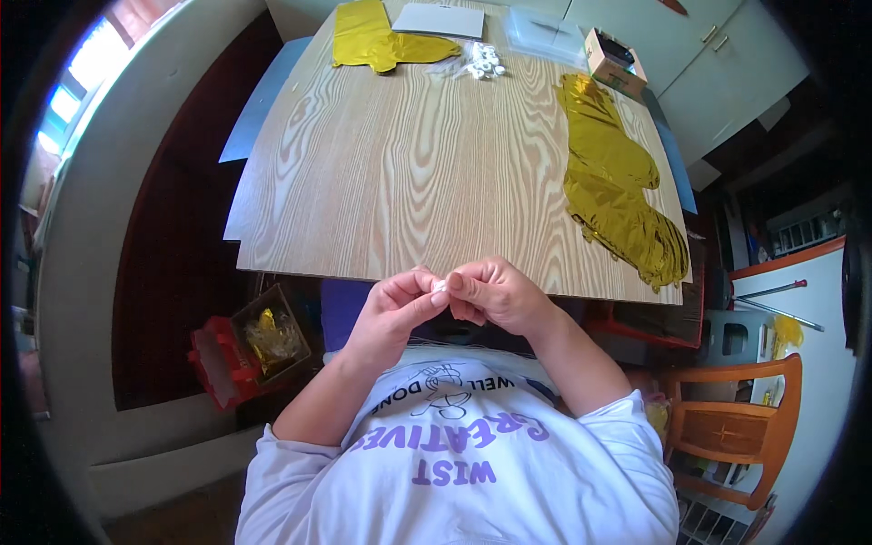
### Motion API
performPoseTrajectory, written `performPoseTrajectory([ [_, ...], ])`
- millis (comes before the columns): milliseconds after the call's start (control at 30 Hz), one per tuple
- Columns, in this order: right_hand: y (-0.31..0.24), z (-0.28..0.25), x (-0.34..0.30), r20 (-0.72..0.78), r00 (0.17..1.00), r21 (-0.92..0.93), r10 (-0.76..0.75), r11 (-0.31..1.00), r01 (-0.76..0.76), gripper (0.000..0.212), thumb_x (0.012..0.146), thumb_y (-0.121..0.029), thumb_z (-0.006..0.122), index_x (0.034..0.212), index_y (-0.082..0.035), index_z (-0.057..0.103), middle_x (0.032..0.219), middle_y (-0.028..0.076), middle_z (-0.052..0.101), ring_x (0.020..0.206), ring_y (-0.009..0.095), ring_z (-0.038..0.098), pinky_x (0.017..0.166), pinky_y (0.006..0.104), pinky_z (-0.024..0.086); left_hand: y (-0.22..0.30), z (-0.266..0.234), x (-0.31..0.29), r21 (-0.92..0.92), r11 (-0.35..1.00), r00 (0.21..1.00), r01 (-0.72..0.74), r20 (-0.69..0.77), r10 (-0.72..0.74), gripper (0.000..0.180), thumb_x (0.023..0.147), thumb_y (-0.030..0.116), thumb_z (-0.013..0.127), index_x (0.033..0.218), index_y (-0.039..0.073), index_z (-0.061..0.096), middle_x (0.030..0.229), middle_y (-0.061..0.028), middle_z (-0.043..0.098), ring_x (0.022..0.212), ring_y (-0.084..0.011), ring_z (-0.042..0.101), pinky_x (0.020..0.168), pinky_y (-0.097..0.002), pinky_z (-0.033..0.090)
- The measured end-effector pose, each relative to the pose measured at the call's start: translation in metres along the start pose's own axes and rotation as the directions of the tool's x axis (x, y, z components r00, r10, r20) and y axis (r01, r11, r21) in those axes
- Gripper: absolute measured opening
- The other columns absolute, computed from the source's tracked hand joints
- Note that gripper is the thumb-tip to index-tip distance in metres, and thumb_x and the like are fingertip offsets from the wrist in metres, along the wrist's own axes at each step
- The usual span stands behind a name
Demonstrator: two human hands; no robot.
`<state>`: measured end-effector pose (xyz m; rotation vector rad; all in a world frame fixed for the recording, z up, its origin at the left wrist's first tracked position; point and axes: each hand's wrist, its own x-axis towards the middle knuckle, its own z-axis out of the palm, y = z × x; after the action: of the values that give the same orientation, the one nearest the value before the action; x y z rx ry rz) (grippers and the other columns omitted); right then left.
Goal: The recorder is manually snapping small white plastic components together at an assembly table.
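Observation:
Just off the table's near edge, my left hand (406, 310) and my right hand (498, 295) meet in front of my chest. Thumbs and fingers of both are pinched together around a small white piece (440, 286). Most of it is covered by the fingertips, so its kind does not show. Flat gold foil balloons (610, 173) lie stacked along the right side of the table. Another flat gold foil piece (363, 36) rests at the far left. Several small white pieces (486, 62) are heaped beside a clear plastic bag at the far side.
The wood-grain table (409, 173) stretches away from me. At its far side are a white flat box (439, 20), a clear plastic container (545, 34) and a small cardboard box (615, 62). An open box (272, 336) stands low at left; a wooden chair (731, 430) is at right.

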<state>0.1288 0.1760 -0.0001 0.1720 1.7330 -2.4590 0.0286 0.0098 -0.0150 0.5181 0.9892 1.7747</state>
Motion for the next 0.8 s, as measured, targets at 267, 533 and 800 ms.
performPoseTrajectory([
  [267,0.019,0.025,-0.013,-0.222,0.939,-0.312,-0.261,0.932,0.185,0.019,0.091,-0.021,0.063,0.085,-0.002,0.064,0.074,0.004,0.059,0.061,0.011,0.054,0.057,0.0262,0.044,-0.002,0.004,0.0,-0.292,0.956,1.0,-0.017,-0.006,0.015,0.01,0.091,0.01,0.062,0.098,0.003,0.066,0.09,-0.0015,0.062,0.087,-0.0089,0.056,0.08,-0.0257,0.045],
  [533,-0.006,0.038,-0.023,0.061,0.768,-0.975,-0.638,0.127,0.183,0.01,0.082,-0.01,0.065,0.075,-0.004,0.061,0.062,0.008,0.052,0.055,0.026,0.053,0.054,0.0369,0.042,-0.005,0.0,-0.007,0.438,0.853,0.95,-0.284,0.004,0.314,0.015,0.087,0.005,0.064,0.101,0.0,0.069,0.089,-0.0027,0.056,0.082,-0.0097,0.053,0.073,-0.0231,0.04],
  [800,-0.023,0.034,-0.028,-0.214,0.933,-0.717,-0.29,0.695,0.051,0.023,0.091,-0.017,0.058,0.077,0.0,0.063,0.066,0.008,0.062,0.058,0.015,0.059,0.057,0.0282,0.045,0.001,0.0,-0.008,0.824,0.372,0.847,-0.427,0.221,0.483,0.031,0.071,0.002,0.071,0.101,0.007,0.067,0.08,-0.0015,0.057,0.074,-0.0161,0.052,0.077,-0.0307,0.033],
])
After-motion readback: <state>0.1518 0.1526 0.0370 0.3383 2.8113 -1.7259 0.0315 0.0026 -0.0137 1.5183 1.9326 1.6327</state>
